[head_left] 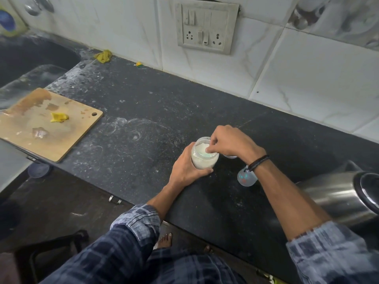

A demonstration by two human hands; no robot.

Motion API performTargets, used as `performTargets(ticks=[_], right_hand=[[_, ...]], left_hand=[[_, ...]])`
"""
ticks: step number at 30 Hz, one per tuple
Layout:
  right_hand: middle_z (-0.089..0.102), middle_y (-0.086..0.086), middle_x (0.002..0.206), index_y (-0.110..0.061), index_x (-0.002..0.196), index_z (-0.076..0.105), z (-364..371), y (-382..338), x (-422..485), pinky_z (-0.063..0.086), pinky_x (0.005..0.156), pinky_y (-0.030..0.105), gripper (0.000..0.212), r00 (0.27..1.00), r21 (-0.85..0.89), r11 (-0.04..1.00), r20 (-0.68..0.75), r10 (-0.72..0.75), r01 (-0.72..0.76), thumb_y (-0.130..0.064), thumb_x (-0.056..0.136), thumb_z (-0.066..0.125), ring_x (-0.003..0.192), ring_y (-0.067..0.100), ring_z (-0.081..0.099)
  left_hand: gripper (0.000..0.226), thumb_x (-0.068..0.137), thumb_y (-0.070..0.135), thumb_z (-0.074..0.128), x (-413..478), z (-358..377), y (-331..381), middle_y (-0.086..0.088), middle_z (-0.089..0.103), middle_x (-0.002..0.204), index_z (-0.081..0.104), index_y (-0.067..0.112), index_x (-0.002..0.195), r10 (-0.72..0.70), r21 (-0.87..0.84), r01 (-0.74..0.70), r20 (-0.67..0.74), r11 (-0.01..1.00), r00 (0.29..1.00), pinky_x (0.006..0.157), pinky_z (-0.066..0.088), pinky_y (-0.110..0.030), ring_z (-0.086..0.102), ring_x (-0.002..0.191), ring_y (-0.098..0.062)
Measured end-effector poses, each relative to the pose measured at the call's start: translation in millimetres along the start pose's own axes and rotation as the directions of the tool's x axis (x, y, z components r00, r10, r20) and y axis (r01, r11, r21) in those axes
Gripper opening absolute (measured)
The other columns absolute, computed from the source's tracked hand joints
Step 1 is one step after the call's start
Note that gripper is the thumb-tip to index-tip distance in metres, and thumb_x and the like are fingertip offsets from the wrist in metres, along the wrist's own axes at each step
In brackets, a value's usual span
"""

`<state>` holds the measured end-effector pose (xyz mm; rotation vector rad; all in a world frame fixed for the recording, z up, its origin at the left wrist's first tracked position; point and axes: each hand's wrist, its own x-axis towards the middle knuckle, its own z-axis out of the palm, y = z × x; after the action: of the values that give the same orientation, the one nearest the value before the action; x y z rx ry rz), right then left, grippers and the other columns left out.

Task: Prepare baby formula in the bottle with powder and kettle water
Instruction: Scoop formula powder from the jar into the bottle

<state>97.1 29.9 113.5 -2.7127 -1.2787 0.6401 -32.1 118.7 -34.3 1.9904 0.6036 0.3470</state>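
A clear jar of white powder (pixel 202 160) stands open on the dark counter (pixel 143 124). My left hand (pixel 185 168) grips its side. My right hand (pixel 229 143) reaches over the jar's mouth, its fingertips pinching a pale scoop (pixel 211 155) that lies in the powder. The clear baby bottle (pixel 246 177) lies or stands just right of the jar, partly hidden under my right wrist. A steel kettle (pixel 344 197) sits at the right edge.
A wooden cutting board (pixel 61 136) with yellow scraps lies at the left, overhanging the counter edge. A sink (pixel 30 58) is at the far left. A socket panel (pixel 206 27) is on the tiled wall. A yellow cloth (pixel 103 56) lies by the wall.
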Motion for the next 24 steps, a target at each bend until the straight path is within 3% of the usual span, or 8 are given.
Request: performTargets(ticks=[3, 7, 10, 12, 14, 24], right_hand=[[0.069, 0.004, 0.087, -0.017, 0.087, 0.073, 5.1, -8.2, -1.2, 0.054, 0.073, 0.039, 0.021, 1.0, -0.073, 0.997, 0.022, 0.013, -0.011, -0.036, 0.083, 0.077, 0.081, 0.028, 0.068], [0.057, 0.005, 0.079, -0.018, 0.076, 0.057, 6.8, -13.9, -3.6, 0.053, 0.072, 0.039, 0.018, 1.0, -0.151, 0.988, 0.008, 0.017, -0.016, -0.025, 0.082, 0.072, 0.076, 0.032, 0.059], [0.069, 0.007, 0.088, -0.016, 0.089, 0.068, 7.2, -14.5, -5.7, 0.058, 0.077, 0.041, 0.01, 1.0, -0.137, 0.991, -0.001, 0.008, -0.008, -0.022, 0.081, 0.069, 0.081, 0.033, 0.066], [0.072, 0.005, 0.091, -0.021, 0.083, 0.066, 6.3, -12.2, -8.5, 0.057, 0.076, 0.041, 0.002, 0.999, -0.112, 0.994, -0.044, 0.005, -0.01, -0.022, 0.082, 0.068, 0.083, 0.032, 0.068], [0.07, 0.003, 0.086, -0.025, 0.074, 0.06, 5.1, -9.6, -12.7, 0.054, 0.073, 0.038, 0.012, 0.995, -0.091, 0.996, -0.102, -0.006, -0.003, -0.02, 0.083, 0.065, 0.08, 0.031, 0.067], [0.074, 0.007, 0.092, -0.015, 0.101, 0.074, 3.4, 0.0, -24.6, 0.059, 0.076, 0.045, 0.018, 0.966, -0.046, 0.996, -0.242, -0.09, 0.081, -0.018, 0.096, 0.057, 0.08, 0.027, 0.068]], left_hand=[[0.093, 0.059, 0.046, 0.093, -0.7, -0.4, 0.2, 0.024, 0.056, 0.133, 0.043, 0.046, 0.137, -0.006, -0.014, 0.006, -0.004, 1.0, 1.0, 0.097, 0.047, -0.029, 0.057, 0.116, 0.0], [0.091, 0.059, 0.044, 0.093, -0.5, 0.0, -0.1, 0.024, 0.057, 0.132, 0.044, 0.047, 0.135, -0.008, -0.028, 0.008, -0.006, 1.0, 1.0, 0.096, 0.047, -0.027, 0.057, 0.116, 0.001], [0.093, 0.058, 0.045, 0.092, 0.3, 0.5, -0.8, 0.024, 0.057, 0.133, 0.044, 0.046, 0.137, -0.008, -0.024, 0.008, -0.002, 1.0, 1.0, 0.098, 0.048, -0.031, 0.057, 0.117, -0.001], [0.093, 0.058, 0.045, 0.092, 0.7, 0.3, -1.1, 0.023, 0.056, 0.133, 0.043, 0.046, 0.137, -0.004, -0.02, 0.004, -0.004, 1.0, 1.0, 0.099, 0.049, -0.034, 0.056, 0.118, -0.001], [0.093, 0.058, 0.045, 0.093, 0.8, 0.2, -1.2, 0.024, 0.056, 0.133, 0.043, 0.047, 0.136, 0.0, -0.018, 0.0, -0.003, 1.0, 1.0, 0.099, 0.049, -0.035, 0.056, 0.118, -0.001], [0.103, 0.053, 0.059, 0.094, 0.1, -0.7, 1.1, 0.025, 0.053, 0.138, 0.04, 0.048, 0.14, 0.017, -0.018, -0.016, 0.033, 1.0, 0.999, 0.103, 0.046, -0.031, 0.052, 0.124, 0.002]])
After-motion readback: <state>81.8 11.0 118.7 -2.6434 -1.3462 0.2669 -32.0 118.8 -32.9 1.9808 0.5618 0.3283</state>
